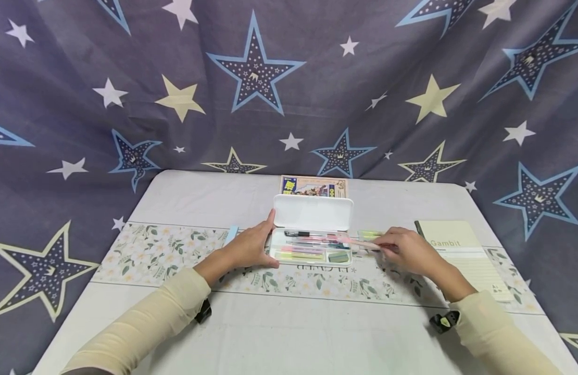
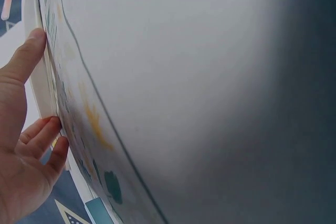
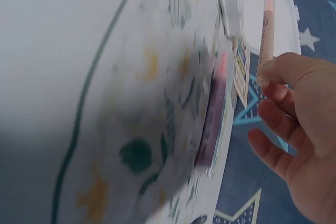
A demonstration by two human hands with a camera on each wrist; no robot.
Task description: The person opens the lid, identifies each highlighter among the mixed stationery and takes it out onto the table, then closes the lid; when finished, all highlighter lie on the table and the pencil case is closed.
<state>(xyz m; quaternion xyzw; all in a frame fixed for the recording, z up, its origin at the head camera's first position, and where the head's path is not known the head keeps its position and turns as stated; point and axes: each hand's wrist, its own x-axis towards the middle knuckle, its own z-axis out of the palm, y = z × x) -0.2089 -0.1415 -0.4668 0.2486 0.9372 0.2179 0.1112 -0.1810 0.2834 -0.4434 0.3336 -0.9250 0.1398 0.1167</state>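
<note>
- A light-blue strip (image 1: pixel 231 234) lies on the flower-patterned band of the tablecloth (image 1: pixel 176 323), near the left hand.
- The left hand (image 1: pixel 252 245) is spread wide, its thumb touching the near-left corner of the white pencil case (image 1: pixel 312 264) and its fingers at the left end.
- The case lies with its lid (image 1: pixel 313 212) raised; inside are a black-capped pen (image 1: pixel 297 234), a yellow pen (image 1: pixel 301 255) and, in the right-hand compartment, a greenish block (image 1: pixel 338 257).
- A colourful booklet (image 1: pixel 338 187) lies behind, partly hidden by the lid.
- The right hand (image 1: pixel 407 250) pinches a pink pen (image 3: pixel 266 38) between thumb and forefinger, other fingers loosely bent; the pen points towards the case's right end.
- A yellow-green item (image 1: pixel 369 234) lies just beyond that hand.
- A notebook marked "Gambit" (image 1: pixel 464 260) lies furthest right.
</note>
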